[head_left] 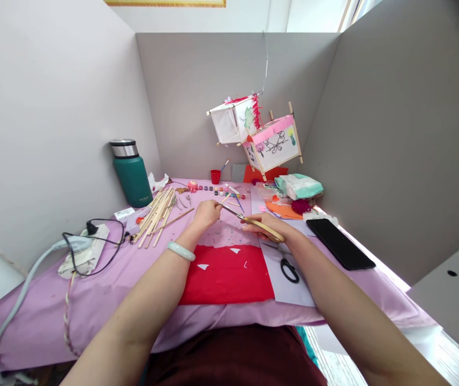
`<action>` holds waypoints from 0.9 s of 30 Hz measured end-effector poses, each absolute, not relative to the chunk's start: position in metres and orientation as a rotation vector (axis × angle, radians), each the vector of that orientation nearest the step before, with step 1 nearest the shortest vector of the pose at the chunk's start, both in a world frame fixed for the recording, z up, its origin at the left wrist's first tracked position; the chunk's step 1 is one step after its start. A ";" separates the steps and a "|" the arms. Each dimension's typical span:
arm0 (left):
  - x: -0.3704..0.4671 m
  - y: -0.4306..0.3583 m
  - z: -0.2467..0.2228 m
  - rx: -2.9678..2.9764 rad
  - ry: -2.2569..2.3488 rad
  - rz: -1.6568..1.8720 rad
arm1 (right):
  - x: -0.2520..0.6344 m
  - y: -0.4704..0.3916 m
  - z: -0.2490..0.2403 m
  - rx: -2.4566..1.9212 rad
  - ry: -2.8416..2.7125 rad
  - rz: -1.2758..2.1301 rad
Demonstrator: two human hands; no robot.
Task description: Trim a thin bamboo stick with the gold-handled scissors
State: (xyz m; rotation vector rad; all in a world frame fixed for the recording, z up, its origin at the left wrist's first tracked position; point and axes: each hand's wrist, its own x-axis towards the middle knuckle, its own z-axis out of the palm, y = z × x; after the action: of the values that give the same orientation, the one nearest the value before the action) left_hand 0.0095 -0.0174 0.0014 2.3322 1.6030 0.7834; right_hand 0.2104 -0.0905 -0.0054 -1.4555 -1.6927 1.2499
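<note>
My right hand (267, 226) is closed round the yellow handles of a pair of scissors (235, 213), whose blades point up and left. At the blade tips, my left hand (208, 213) pinches something too small to make out. Below both hands lies a red sheet (227, 276) with a few small white scraps (203, 266) on it. A second pair of scissors with black handles (289, 271) rests on white paper (283, 292) under my right forearm.
Wooden sticks (159, 214), a green bottle (133, 174) and a power strip (87, 254) are at the left. Paint pots (216, 188) and a red cup (215, 176) stand behind. Two paper lanterns (275, 145) hang above. A black phone (339, 244) lies right, near a tissue pack (299, 186).
</note>
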 end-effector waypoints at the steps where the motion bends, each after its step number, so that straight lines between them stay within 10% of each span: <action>1: 0.009 -0.017 0.001 2.343 1.603 0.785 | 0.211 -0.091 -0.005 -1.459 -1.696 1.246; 27: 0.006 -0.014 0.002 2.274 1.536 0.730 | 0.212 -0.090 -0.006 -1.452 -1.714 1.237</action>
State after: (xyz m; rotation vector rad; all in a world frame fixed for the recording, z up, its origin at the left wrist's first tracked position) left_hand 0.0063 -0.0141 0.0021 2.2739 1.5363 0.7304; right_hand 0.2120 -0.0901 -0.0063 -1.4522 -1.7144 1.2368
